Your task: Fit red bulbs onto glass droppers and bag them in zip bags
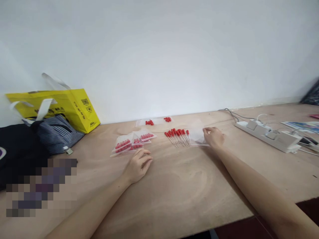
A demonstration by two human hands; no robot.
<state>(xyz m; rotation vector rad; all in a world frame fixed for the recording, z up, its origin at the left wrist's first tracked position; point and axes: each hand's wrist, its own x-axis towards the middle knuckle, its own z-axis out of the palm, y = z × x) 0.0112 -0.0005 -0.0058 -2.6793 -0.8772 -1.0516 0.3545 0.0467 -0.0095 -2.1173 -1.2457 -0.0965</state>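
Note:
My left hand (139, 166) rests on the table with loosely bent fingers and nothing in it. Just beyond it lie several clear zip bags (123, 145) holding red rubber bulbs. My right hand (213, 136) is closed at the right side of a clear plastic bag (196, 137) lying flat; its fingertips are partly hidden. Left of that bag, several droppers (178, 134) with red bulbs and thin clear stems lie fanned out, bulbs toward the wall. Farther back, another clear bag (159, 122) lies with two small groups of red bulbs (149, 122) on or in it.
A yellow shopping bag (87, 113), a striped pouch (61, 132) and a black bag (22, 152) stand at the left. A white power strip (269, 136) with plugs and cables lies at the right, near a colourful sheet (304, 126). The white wall (159, 59) closes off the back.

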